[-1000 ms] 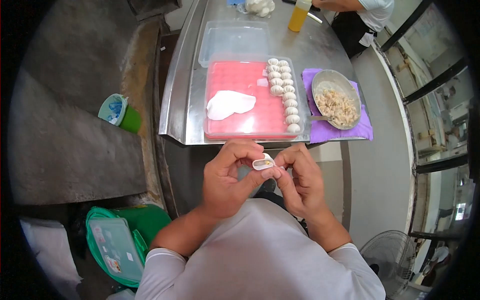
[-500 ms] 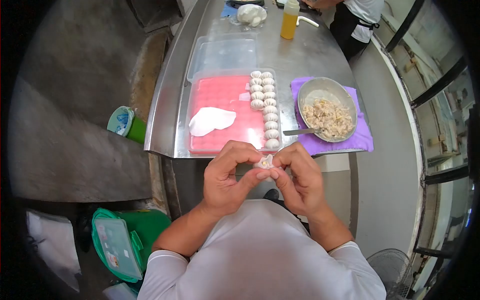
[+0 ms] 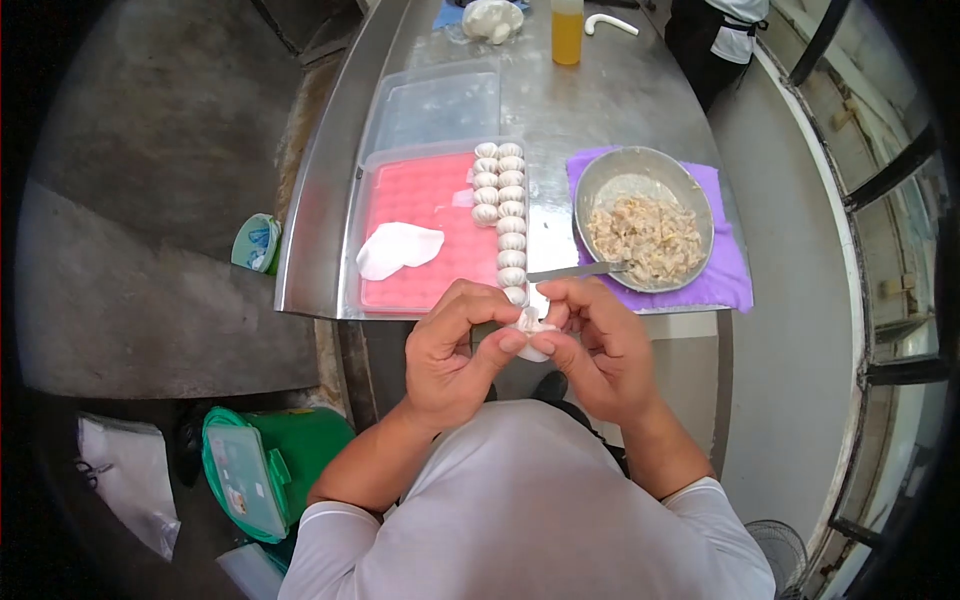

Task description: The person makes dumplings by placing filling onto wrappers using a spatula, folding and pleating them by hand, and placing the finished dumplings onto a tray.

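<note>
Between my fingertips, in front of the table edge, is a white dumpling [image 3: 532,340] with a gathered top. My left hand [image 3: 452,345] pinches its left side with thumb and fingers. On its right side, my right hand [image 3: 598,345] pinches it too. Beyond them, a pink tray [image 3: 415,195] holds two columns of pleated dumplings [image 3: 511,225] along its right side and flat white dough pieces [image 3: 398,249] at the left. To the right, a metal bowl [image 3: 640,168] of chunky filling [image 3: 650,238] sits on a purple cloth [image 3: 735,265], a metal spatula [image 3: 575,271] resting in it.
A clear lid [image 3: 432,105] lies behind the tray. Farther back are a bottle of yellow liquid [image 3: 566,35], a bagged white lump [image 3: 492,20] and a white curved handle [image 3: 612,22]. Another person [image 3: 705,45] stands at the back right. Green bins [image 3: 300,450] stand lower left.
The dumpling's open edge has been gathered into a narrower top between my fingers. The view has shifted, so the tray sits farther left and the other person shows less.
</note>
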{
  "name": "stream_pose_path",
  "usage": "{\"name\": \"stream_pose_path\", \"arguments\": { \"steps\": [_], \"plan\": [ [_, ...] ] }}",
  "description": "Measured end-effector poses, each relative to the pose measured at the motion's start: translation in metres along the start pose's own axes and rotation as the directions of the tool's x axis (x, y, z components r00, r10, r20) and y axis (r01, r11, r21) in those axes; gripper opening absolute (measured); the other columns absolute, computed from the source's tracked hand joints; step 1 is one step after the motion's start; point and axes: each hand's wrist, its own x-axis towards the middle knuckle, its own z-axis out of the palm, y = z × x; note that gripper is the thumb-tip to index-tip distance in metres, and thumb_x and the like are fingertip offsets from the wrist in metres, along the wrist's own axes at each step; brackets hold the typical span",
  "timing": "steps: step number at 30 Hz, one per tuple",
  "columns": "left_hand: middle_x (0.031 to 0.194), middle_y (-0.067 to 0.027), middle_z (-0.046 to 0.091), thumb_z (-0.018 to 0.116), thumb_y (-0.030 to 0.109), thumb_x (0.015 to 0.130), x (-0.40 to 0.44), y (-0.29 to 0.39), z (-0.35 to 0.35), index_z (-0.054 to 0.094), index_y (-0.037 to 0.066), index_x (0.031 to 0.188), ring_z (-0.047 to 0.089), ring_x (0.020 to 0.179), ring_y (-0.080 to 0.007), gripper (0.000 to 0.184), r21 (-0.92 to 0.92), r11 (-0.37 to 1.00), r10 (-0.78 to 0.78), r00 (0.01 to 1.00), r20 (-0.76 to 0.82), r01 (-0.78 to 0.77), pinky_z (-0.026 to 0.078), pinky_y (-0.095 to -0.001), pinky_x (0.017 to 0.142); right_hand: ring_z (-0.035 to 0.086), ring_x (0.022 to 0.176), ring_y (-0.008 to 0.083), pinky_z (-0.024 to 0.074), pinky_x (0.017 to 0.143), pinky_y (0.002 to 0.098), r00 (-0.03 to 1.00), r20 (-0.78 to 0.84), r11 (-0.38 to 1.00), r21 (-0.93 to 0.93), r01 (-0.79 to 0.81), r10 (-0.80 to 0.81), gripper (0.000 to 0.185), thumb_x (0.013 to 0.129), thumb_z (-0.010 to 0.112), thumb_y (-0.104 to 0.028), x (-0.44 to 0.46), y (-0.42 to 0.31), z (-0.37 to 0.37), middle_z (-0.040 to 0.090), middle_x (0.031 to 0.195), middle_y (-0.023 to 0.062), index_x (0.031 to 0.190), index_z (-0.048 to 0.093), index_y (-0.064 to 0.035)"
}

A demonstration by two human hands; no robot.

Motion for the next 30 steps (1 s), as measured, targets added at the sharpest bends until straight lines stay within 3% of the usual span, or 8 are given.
{"name": "stream_pose_path", "arguments": {
  "steps": [6,17,20,21,22,23,28,30],
  "plan": [
    [0.097,-0.0106,0.064,0.074,0.005,0.088,0.014,-0.005,-0.003,0.068,-0.002,0.101,0.059,0.091,-0.0183,0.016,0.022,1.000,-0.011,0.998,0.065,0.009,0.048,-0.0292,0.081,0.057,0.077,0.0232,0.0478,0.068,0.0304,0.986,0.127,0.946,-0.289,0.144,-0.111,0.016,0.091,0.068,-0.007,0.011,0.002,-0.013,0.060,0.091,0.0126,0.104,0.064,0.0011],
    [0.093,-0.0062,0.063,0.073,0.006,0.089,0.041,-0.029,-0.056,0.069,0.001,0.103,0.059,0.090,-0.0152,0.016,-0.026,0.999,-0.012,0.959,0.283,0.020,0.047,-0.0309,0.083,0.057,0.076,0.0201,0.0453,0.065,0.0312,0.995,0.095,0.936,-0.350,0.030,0.004,0.015,0.089,0.071,-0.009,0.029,0.008,0.018,0.057,0.085,0.0093,0.101,0.067,0.0003],
    [0.095,-0.0068,0.066,0.067,0.012,0.095,0.051,-0.041,-0.077,0.064,0.000,0.113,0.062,0.089,-0.0156,0.022,-0.256,0.956,-0.051,0.938,0.343,0.146,0.051,-0.0305,0.081,0.057,0.077,0.0179,0.0443,0.065,0.0298,0.987,0.133,0.929,-0.348,0.128,-0.087,0.016,0.088,0.072,-0.007,0.045,0.016,0.030,0.058,0.086,0.0080,0.102,0.070,-0.0001],
    [0.097,-0.0077,0.066,0.063,0.015,0.098,0.056,-0.039,-0.084,0.061,-0.001,0.118,0.063,0.089,-0.0160,0.026,-0.440,0.725,-0.306,0.819,0.485,0.531,0.053,-0.0305,0.080,0.056,0.078,0.0168,0.0438,0.066,0.0292,0.969,0.160,0.903,-0.359,0.236,-0.190,0.017,0.087,0.072,-0.006,0.049,0.019,0.034,0.058,0.087,0.0075,0.103,0.071,-0.0005],
    [0.099,-0.0087,0.067,0.059,0.018,0.101,0.057,-0.040,-0.092,0.058,-0.002,0.122,0.065,0.088,-0.0164,0.029,-0.505,0.325,-0.451,0.600,0.661,0.800,0.056,-0.0305,0.078,0.056,0.078,0.0168,0.0438,0.066,0.0292,0.970,0.160,0.902,-0.365,0.229,-0.182,0.017,0.087,0.072,-0.006,0.050,0.022,0.037,0.058,0.087,0.0075,0.103,0.071,-0.0005],
    [0.104,-0.0118,0.068,0.052,0.022,0.105,0.051,-0.066,-0.099,0.056,-0.003,0.125,0.068,0.089,-0.0173,0.033,-0.483,0.242,-0.325,0.539,0.777,0.842,0.059,-0.0319,0.074,0.055,0.078,0.0159,0.0438,0.066,0.0288,0.975,0.168,0.913,-0.356,0.201,-0.149,0.018,0.086,0.073,-0.005,0.051,0.026,0.040,0.057,0.089,0.0066,0.104,0.072,-0.0012],
    [0.109,-0.0120,0.067,0.055,0.019,0.103,0.057,-0.089,-0.118,0.055,-0.002,0.128,0.068,0.090,-0.0162,0.033,-0.570,0.183,-0.366,0.593,0.717,0.801,0.059,-0.0312,0.075,0.052,0.079,0.0143,0.0444,0.068,0.0275,0.993,0.112,0.939,-0.338,0.064,-0.028,0.023,0.085,0.074,-0.004,0.059,0.039,0.066,0.054,0.092,0.0053,0.107,0.072,-0.0012],
    [0.110,-0.0103,0.066,0.058,0.014,0.101,0.062,-0.081,-0.123,0.054,-0.001,0.132,0.068,0.091,-0.0151,0.035,-0.592,0.312,-0.381,0.669,0.638,0.743,0.059,-0.0302,0.077,0.051,0.078,0.0123,0.0447,0.069,0.0262,1.000,-0.001,0.983,-0.182,-0.002,0.002,0.028,0.088,0.073,-0.007,0.055,0.044,0.072,0.053,0.090,0.0027,0.114,0.067,-0.0010]
  ]
}}
